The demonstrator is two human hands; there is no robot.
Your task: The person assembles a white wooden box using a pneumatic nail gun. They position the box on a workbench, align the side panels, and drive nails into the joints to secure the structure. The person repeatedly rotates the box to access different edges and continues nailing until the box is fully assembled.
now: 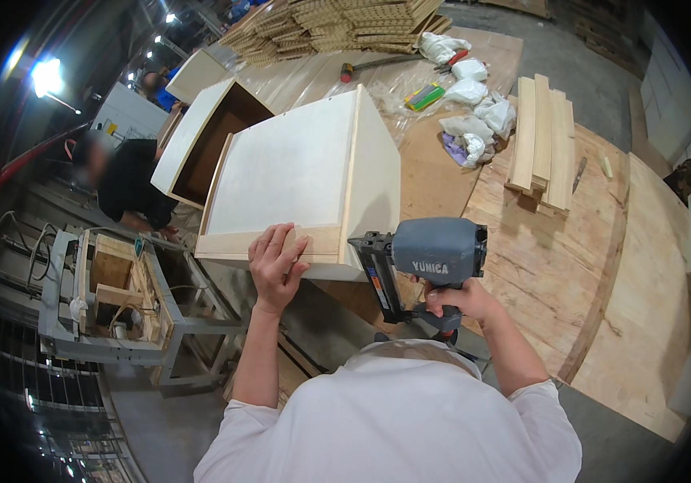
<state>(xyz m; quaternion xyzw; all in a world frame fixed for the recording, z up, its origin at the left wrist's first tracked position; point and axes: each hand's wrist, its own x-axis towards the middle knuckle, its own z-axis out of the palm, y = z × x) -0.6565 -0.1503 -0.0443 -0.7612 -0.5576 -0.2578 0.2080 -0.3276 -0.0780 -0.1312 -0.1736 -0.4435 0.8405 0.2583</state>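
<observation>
A pale wooden cabinet box point(281, 173) stands in front of me, with a white panel framed by wooden strips on its upper face. My left hand point(276, 266) lies on the near wooden strip point(233, 248), its fingers spread over the wood and its wrist at the near edge. In my right hand point(454, 299) is a blue-grey nail gun point(436, 245), the fingers wrapped round its handle. The gun's nose points left and sits at the box's near right corner. Whether it touches the wood I cannot tell.
Another open box point(229, 133) stands behind the cabinet. Curved wooden slats point(545, 145) lie stacked on the plywood tabletop point(559, 266), near white plastic bags point(470, 133) and a hammer point(353, 70). At left a person point(132, 181) works beside a grey metal frame point(176, 330).
</observation>
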